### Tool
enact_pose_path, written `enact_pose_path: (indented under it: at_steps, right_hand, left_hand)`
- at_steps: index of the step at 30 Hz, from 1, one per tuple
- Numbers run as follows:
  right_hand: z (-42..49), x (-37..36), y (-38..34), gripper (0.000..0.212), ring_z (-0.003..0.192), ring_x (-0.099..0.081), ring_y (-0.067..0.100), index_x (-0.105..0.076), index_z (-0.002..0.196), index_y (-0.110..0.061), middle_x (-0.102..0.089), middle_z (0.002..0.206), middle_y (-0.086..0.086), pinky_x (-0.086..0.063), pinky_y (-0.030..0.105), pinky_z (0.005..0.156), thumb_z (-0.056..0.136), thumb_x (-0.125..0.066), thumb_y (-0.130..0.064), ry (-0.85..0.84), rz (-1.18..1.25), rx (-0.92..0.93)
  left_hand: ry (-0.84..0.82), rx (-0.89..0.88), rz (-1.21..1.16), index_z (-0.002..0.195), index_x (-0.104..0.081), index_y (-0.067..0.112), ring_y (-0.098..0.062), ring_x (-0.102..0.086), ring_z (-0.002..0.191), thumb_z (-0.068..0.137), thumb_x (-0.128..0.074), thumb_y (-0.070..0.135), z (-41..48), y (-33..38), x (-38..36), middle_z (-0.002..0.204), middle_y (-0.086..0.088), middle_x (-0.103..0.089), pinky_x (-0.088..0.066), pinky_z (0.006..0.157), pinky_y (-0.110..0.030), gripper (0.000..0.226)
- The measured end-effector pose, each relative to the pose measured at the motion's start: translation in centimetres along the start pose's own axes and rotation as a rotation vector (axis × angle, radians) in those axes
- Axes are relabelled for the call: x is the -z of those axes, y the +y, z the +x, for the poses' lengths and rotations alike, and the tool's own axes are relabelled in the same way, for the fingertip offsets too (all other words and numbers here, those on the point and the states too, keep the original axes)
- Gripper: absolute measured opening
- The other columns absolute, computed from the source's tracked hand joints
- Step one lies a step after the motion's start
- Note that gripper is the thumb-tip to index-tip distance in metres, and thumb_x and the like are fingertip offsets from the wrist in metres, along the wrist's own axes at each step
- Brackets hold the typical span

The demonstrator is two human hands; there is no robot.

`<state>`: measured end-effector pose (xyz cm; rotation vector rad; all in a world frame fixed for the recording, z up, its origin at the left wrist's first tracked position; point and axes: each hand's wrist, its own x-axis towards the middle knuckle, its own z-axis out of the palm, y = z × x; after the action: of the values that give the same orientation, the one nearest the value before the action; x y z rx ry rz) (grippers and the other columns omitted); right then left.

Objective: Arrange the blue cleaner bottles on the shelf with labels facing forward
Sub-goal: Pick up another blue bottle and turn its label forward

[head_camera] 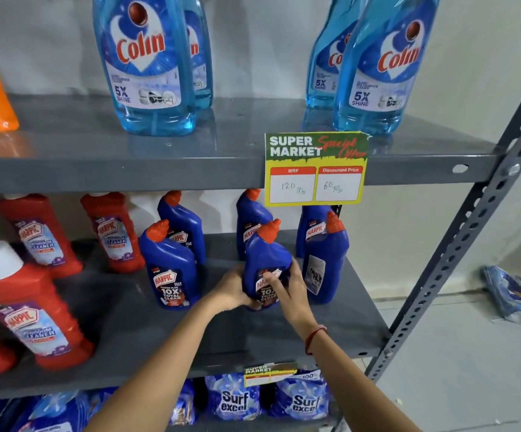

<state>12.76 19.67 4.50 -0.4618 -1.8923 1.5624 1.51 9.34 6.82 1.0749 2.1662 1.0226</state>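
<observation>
Several dark blue Harpic bottles with orange caps stand on the middle grey shelf [165, 332]. Both hands hold the middle front blue bottle [265, 257], whose label faces forward. My left hand [231, 289] wraps its left side and my right hand [290, 291] covers its right side and part of the label. To its left stands another blue bottle [168, 269] with its label forward. At the right, a blue bottle [326, 263] shows its back label. Three more blue bottles [184, 226] stand in the row behind.
Red Harpic bottles [31, 310] fill the left of the same shelf. Light blue Colin bottles [146, 63] stand on the shelf above, with a price card [315, 169] hanging from its edge. Surf Excel packs [234, 400] lie below. The rack's upright [458, 254] runs along the right.
</observation>
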Motion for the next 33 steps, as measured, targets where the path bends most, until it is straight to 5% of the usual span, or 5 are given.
enact_pose_path:
  at_steps: [7, 17, 23, 29, 33]
  right_hand:
    - [0.7, -0.6, 1.3, 0.040, 0.103, -0.060, 0.021, -0.050, 0.116, -0.012, -0.061, 0.110, 0.010, -0.053, 0.040, 0.089, 0.087, -0.062, -0.036, 0.135, -0.106, -0.039]
    - [-0.5, 0.4, 1.1, 0.048, 0.108, -0.059, 0.013, -0.047, 0.125, -0.014, -0.061, 0.118, 0.003, -0.052, 0.033, 0.093, 0.083, -0.069, -0.024, 0.088, -0.100, -0.032]
    - [-3.0, 5.0, 1.4, 0.040, 0.103, -0.052, 0.016, -0.045, 0.109, -0.033, -0.046, 0.110, -0.007, -0.050, 0.034, 0.085, 0.079, -0.072, -0.033, 0.553, -0.206, 0.081]
    - [0.6, 8.8, 0.2, 0.085, 0.116, -0.047, 0.013, -0.036, 0.137, -0.017, -0.048, 0.128, 0.001, -0.044, 0.032, 0.095, 0.068, -0.082, -0.035, 0.456, -0.197, -0.105]
    - [1.9, 8.4, 0.2, 0.051, 0.089, -0.063, 0.017, -0.054, 0.111, -0.015, -0.064, 0.096, -0.002, -0.055, 0.033, 0.082, 0.070, -0.080, -0.026, 0.339, -0.276, -0.137]
  left_hand:
    - [0.084, 0.035, -0.133, 0.075, -0.061, 0.032, 0.009, -0.061, 0.070, 0.055, -0.086, 0.011, 0.6, -2.5, -0.5, 0.070, 0.022, -0.067, -0.044, 0.056, -0.004, 0.039]
    - [0.160, 0.057, -0.142, 0.109, -0.057, 0.013, -0.017, -0.062, 0.095, 0.063, -0.083, 0.014, 0.7, -4.4, -1.5, 0.105, -0.004, -0.066, -0.049, 0.089, -0.035, 0.052]
    - [0.719, -0.123, -0.167, 0.086, -0.056, 0.020, -0.006, -0.059, 0.066, 0.071, -0.078, 0.021, -4.1, -2.9, -6.8, 0.077, 0.002, -0.061, -0.043, 0.061, -0.005, 0.026]
    - [0.452, -0.236, -0.138, 0.114, -0.056, 0.015, -0.009, -0.059, 0.096, 0.076, -0.072, 0.014, -2.6, 1.2, -13.1, 0.110, -0.004, -0.058, -0.053, 0.082, -0.027, 0.042]
    - [0.449, -0.192, -0.146, 0.129, -0.043, 0.010, -0.016, -0.050, 0.113, 0.076, -0.070, 0.013, -1.6, 2.4, -15.0, 0.127, -0.010, -0.049, -0.044, 0.096, -0.026, 0.060]
